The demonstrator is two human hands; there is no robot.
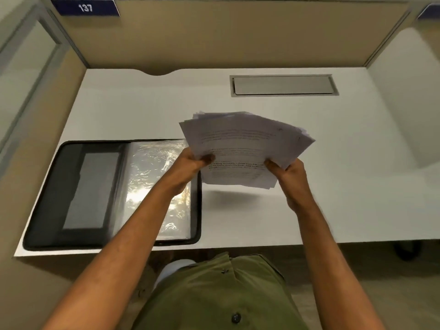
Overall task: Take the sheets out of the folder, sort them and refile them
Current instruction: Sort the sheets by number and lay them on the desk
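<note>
1. I see the fanned sheets [245,144] held above the desk [333,186], right of the open folder [114,191].
2. My left hand [190,163] pinches their lower left edge, thumb on top.
3. My right hand [289,172] grips the lower right corner.

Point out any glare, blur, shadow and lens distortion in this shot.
Head view: strong glare on the folder's plastic sleeve; the fanned sheets are soft, their print mostly unreadable; they cast a faint shadow on the desk below them; wide-angle bending curves the partition edges.
</note>
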